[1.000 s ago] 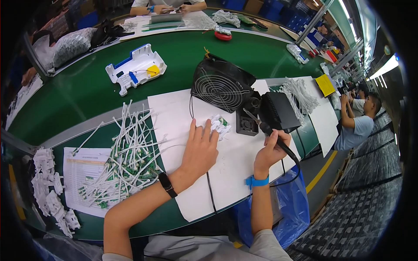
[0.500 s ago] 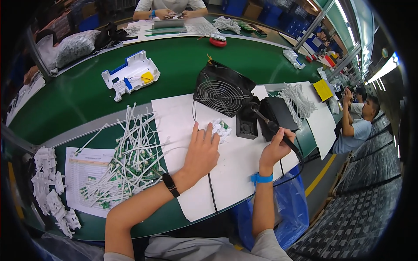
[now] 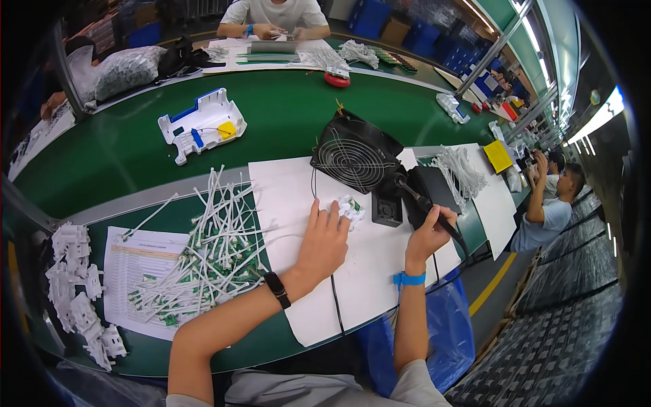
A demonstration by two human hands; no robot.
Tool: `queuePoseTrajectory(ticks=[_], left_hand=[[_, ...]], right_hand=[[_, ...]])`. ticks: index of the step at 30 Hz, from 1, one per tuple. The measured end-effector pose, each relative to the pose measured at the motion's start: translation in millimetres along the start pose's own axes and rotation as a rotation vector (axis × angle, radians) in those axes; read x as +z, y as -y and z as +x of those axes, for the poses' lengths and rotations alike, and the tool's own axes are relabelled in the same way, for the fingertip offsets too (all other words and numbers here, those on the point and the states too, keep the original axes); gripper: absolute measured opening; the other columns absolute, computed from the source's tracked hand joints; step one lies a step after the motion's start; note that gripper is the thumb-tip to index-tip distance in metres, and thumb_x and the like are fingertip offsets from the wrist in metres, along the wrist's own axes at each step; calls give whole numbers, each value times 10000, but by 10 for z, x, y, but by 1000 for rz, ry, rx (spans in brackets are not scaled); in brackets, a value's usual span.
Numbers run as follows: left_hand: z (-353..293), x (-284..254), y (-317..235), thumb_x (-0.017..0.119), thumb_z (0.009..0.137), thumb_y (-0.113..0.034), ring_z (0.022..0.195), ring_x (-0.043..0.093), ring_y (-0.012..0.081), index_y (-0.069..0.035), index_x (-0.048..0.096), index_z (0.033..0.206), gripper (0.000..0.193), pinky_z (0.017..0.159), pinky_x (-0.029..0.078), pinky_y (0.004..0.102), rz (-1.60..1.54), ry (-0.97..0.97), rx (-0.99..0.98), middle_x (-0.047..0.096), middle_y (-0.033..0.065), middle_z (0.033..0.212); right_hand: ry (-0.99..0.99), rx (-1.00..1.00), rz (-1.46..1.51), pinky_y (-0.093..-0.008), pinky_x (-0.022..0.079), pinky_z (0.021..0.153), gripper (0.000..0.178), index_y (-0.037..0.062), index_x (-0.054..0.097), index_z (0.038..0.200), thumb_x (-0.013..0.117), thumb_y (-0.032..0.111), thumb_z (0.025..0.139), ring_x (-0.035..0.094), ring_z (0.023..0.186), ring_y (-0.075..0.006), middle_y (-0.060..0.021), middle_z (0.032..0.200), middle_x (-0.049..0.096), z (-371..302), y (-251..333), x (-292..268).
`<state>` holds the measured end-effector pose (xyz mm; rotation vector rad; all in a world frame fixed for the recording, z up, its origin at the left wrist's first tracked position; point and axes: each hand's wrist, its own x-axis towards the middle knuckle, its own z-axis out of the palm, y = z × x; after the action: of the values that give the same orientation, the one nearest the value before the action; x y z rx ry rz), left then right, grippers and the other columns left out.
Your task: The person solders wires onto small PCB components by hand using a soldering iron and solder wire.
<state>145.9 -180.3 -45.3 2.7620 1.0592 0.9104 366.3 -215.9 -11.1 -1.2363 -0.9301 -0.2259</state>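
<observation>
Watching right hand grasp soldering iron | tip just shifted to black holder beyond that hand | so I judge iron clear of white part | part sits by fingertips of left hand, between hands | can't tell if they pinch it

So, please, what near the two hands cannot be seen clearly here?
Head view:
- Small white plastic piece with green board: partly hidden by the left hand.
- Black-handled soldering iron in the right hand: tip too small against black surroundings.
- White printed paper sheet: lines too small, partly covered by white cables with green boards.
</observation>
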Motion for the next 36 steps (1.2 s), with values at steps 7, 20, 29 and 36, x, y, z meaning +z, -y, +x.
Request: queuePoseTrajectory(ticks=[7, 20, 29, 36], left_hand=[[-11, -2, -4, 657, 790, -157, 1081, 551, 368, 46, 584, 1139, 411, 1215, 220, 569, 19, -13, 7, 545, 328, 1348], [3, 7, -17, 649, 776, -137, 1084, 540, 366, 56, 586, 1131, 409, 1214, 218, 570, 12, -27, 16, 539, 323, 1358], [-2, 8, -20, 650, 770, -151, 1095, 544, 368, 70, 597, 1137, 432, 1215, 220, 560, 31, -18, 12, 543, 320, 1356], [-5, -1, -21, 648, 774, -151, 1100, 544, 369, 73, 598, 1129, 422, 1215, 221, 561, 33, -32, 15, 544, 320, 1354]], right_hand=[[-45, -1, -4, -270, 451, 848, 74, 16, 545, 982, 565, 75, 1021, 519, 883, -122, -33, 940, 520, -80, 28, -3], [-76, -6, 13, -212, 357, 667, 71, 49, 551, 976, 556, 101, 1025, 423, 759, -57, 18, 888, 481, -210, 15, -53], [-83, 23, 30, -204, 324, 631, 80, 62, 558, 986, 548, 127, 1030, 409, 749, -43, 27, 909, 494, -235, -24, -94], [19, 34, 90, -195, 322, 609, 60, 63, 559, 1025, 541, 120, 1031, 422, 753, -33, 20, 923, 512, -303, -38, -31]])
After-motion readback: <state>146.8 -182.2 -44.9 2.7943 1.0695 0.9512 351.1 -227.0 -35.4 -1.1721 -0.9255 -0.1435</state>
